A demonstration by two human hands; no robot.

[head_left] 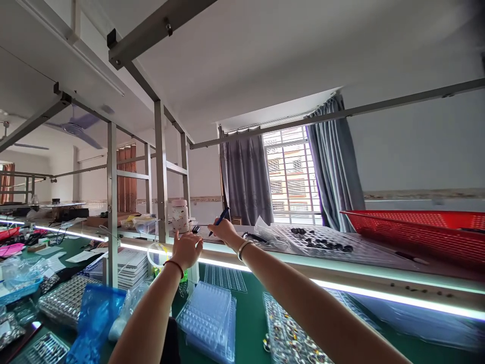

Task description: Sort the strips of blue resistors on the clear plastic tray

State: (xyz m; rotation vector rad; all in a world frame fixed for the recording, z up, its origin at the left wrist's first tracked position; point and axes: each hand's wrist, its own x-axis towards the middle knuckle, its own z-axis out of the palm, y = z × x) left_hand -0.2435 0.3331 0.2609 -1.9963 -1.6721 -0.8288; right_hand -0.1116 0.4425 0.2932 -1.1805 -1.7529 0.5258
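Observation:
My right hand point(226, 232) is closed around a dark blue pen point(220, 220), held with its tip down over the raised shelf point(280, 260). To its left my left hand point(186, 248) lies at the shelf's front edge, back up and fingers apart, holding nothing that I can see. A pink-lidded jar point(180, 216) stands just behind it. Close to the fingertips is a small dark object point(196, 229), too small to name. Whatever the pen tip touches is hard to make out.
Clear plastic trays point(208, 316) are stacked on the green bench below. Beside them sits a tray of small metallic parts point(291, 328). On the shelf are a white tray with black pieces point(314, 240) and a red basket point(417, 232). A metal post point(161, 172) rises at left.

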